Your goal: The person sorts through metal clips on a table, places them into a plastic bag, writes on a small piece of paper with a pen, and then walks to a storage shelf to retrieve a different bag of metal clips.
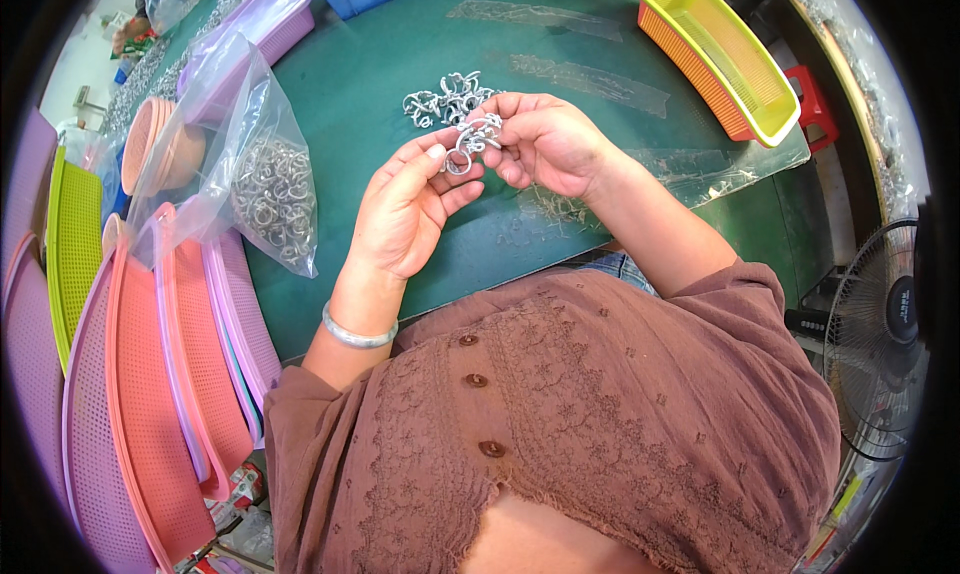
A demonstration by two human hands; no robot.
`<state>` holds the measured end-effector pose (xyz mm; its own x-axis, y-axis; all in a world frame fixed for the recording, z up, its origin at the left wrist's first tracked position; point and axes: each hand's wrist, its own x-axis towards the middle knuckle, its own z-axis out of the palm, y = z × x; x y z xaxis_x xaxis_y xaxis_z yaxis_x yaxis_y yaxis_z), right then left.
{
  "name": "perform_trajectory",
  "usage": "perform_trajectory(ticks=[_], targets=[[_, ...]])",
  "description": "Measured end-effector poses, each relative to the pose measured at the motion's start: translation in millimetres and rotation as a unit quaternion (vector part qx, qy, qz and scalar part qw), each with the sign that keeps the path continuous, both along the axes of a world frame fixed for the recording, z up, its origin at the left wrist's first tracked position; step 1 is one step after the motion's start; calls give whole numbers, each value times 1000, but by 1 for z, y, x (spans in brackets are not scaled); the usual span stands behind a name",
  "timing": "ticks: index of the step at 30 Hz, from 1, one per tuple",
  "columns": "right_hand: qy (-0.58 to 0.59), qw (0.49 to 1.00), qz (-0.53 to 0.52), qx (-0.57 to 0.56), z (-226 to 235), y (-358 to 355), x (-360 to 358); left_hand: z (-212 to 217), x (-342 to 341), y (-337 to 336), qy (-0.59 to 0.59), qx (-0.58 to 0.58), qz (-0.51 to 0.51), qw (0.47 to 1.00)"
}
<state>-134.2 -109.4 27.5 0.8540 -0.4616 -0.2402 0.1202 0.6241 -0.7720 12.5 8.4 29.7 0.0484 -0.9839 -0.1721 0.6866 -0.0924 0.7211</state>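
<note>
Left hand and right hand each pinch metal rings, a pile just beyond; a light, steady hold should help prevent slipping

From where I sit, I can read no words, numbers or signs. Taking the green table as my landmark, I pick out small pale marks on the dark hub of the fan to its right, too small for me to make out. Below the table's left end, I cannot tell whether a red-and-white item carries print.
</note>
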Motion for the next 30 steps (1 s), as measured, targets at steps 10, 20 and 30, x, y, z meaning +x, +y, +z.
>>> perform_trajectory(ticks=[10,20,30], targets=[[37,998,-12,-58,5,5,2,-6,1,-1,-17,-4,-1,1000],[77,972,26,-218,12,11,0,-9,-1,-2,40,10,-17,999],[174,831,28,-528,22,-7,-34,-29,9,2,152,64,-19,986]])
